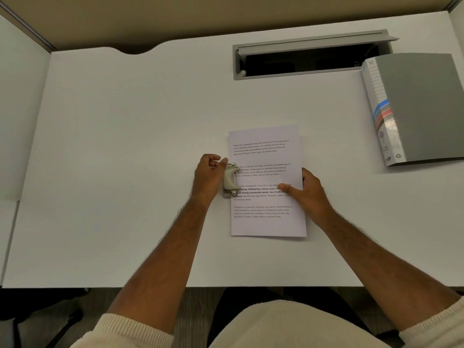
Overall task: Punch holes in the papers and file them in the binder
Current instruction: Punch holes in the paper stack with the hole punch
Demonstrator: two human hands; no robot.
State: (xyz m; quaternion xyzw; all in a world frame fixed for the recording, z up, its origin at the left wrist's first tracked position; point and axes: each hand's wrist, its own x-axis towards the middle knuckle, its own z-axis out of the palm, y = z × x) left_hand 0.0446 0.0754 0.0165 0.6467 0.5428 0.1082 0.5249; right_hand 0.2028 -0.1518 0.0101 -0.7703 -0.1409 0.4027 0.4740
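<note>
The papers [267, 180] lie flat in a neat stack near the middle of the white desk [125, 146], with printed lines facing up. A small beige hole punch [231, 180] sits on the stack's left edge, and that edge is tucked into it. The left hand [209, 175] is beside the punch on its left, fingers curled, with the fingertips touching its far end; I cannot tell if it really grips it. The right hand [307, 190] is on the right edge of the stack, thumb pressed flat on top of the sheets and fingers curled round the edge. The two hands are apart, with the stack between them. The gray binder [421, 106] lies closed at the far right, well apart from the papers, and its right side runs out of view. There is lots of bare desk to the left and in front of the stack. A long gray cable slot [311, 55] with its lid tipped up is cut into the desk at the back. Tan walls stand behind the desk. Cream sleeves [130, 330] show at the bottom.
</note>
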